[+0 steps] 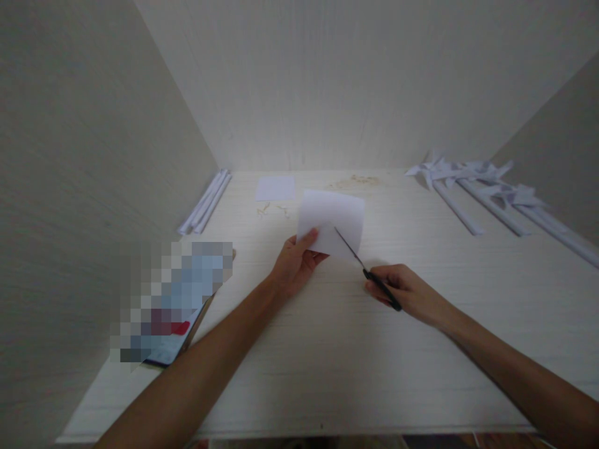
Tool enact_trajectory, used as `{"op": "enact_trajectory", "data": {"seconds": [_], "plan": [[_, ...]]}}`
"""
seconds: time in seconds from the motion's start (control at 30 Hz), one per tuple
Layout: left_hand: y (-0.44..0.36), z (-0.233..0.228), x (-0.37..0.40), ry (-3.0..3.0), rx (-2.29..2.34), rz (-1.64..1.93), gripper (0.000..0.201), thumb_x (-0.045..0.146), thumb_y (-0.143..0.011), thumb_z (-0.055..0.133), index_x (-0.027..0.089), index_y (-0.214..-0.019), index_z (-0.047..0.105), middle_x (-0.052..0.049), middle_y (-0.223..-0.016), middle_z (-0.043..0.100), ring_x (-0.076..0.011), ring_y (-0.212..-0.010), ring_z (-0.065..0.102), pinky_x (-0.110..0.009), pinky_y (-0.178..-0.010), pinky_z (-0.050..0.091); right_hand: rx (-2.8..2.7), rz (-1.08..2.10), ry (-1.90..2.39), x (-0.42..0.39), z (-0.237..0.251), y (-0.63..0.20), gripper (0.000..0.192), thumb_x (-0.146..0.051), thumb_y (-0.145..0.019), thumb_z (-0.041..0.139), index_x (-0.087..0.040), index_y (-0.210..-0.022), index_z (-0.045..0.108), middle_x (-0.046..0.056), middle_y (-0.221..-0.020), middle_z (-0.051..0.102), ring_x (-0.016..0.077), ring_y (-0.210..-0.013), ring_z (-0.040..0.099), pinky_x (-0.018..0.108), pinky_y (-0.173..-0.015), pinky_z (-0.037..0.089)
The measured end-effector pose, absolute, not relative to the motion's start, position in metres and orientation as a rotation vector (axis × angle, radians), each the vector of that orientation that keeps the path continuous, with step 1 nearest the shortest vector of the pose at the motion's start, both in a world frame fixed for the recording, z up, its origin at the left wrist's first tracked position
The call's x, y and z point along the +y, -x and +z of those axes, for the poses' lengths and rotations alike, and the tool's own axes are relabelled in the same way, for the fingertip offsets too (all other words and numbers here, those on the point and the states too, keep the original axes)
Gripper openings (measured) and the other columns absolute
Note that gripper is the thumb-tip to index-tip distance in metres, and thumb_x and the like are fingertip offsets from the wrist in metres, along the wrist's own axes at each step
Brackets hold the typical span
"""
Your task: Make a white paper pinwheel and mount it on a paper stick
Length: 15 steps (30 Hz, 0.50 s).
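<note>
My left hand point(296, 262) pinches the near left corner of a white sheet of paper point(334, 218), holding it up over the middle of the table. In my right hand point(406, 290) is a pair of black-handled scissors point(367, 271). Their blades point up and to the left and reach into the sheet's lower edge. Both forearms stretch in from the near edge of the table.
A pale wooden table point(327, 349) sits between three light walls. Rolled white paper sticks point(208, 201) lie at the back left, several paper pinwheels on sticks point(486, 187) at the back right. A small paper square point(275, 188) and scraps lie behind. A blurred flat object point(173, 305) rests at left.
</note>
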<state>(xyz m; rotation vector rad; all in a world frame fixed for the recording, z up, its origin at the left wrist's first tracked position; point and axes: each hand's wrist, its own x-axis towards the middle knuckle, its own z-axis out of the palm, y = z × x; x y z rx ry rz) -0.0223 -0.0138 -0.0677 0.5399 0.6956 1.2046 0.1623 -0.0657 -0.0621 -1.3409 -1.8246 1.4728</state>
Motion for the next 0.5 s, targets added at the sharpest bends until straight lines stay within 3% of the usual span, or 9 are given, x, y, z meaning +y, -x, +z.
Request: {"op": "enact_trajectory", "data": {"seconds": [0.5], "plan": [[0.0218,-0.0674,-0.0152,-0.558,0.672,1.189,0.011,0.012,-0.077,0.052,0.008,-0.076,0.063,-0.008,-0.078,0.067,-0.0136,-0.068,0.063,-0.026,-0.068,0.054,-1.81,1.48,1.339,-0.0659,-0.0623,-0.1624,0.039,-0.047,-0.075,0.051,-0.019,-0.053,0.034,-0.006,-0.049,0.029,0.0068,-0.045,0.026,0.023,-0.042,0.019]]}}
